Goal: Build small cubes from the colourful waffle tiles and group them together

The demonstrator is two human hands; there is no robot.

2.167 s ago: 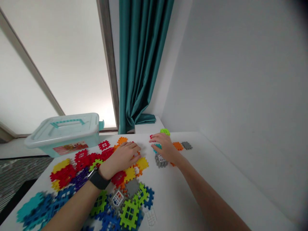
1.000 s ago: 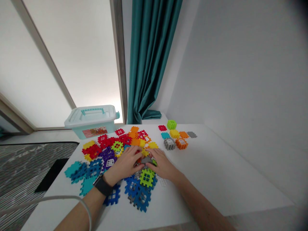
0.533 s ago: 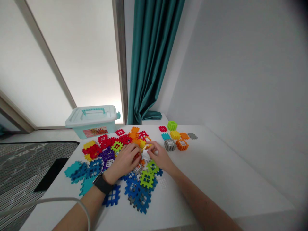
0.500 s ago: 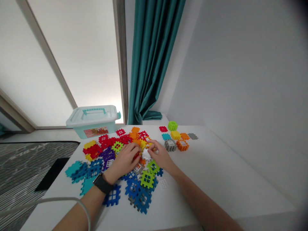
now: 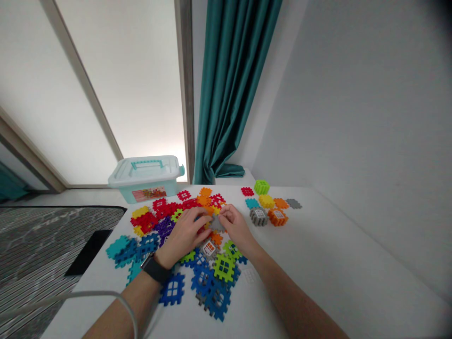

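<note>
A grey interlocking tile (image 5: 217, 224) with toothed edges is between my hands, above the pile of tiles. My left hand (image 5: 189, 230), a dark watch on its wrist, reaches over the pile with bent fingers; its thumb and forefinger meet the tile's left edge. On the other side, my right hand (image 5: 237, 229) has its fingers curled and its thumb at the tile's right edge. Under them lie orange tiles (image 5: 216, 238) and a grey tile with a white window insert (image 5: 209, 248). Lime-green tiles (image 5: 224, 267) rest on blue ones (image 5: 216, 297) nearer me.
A lidded pale-teal box (image 5: 151, 181) stands at the table's back left. Red tiles (image 5: 144, 221), purple tiles (image 5: 165, 228) and teal tiles (image 5: 117, 246) spread leftward. At the right are a grey stack (image 5: 259, 217), an orange stack (image 5: 278, 217) and a lime-green stack (image 5: 262, 187).
The piece between my hands looked white before and now shows grey. My hands stay close together over the pile. The whole view has shifted slightly, with things appearing farther right.
</note>
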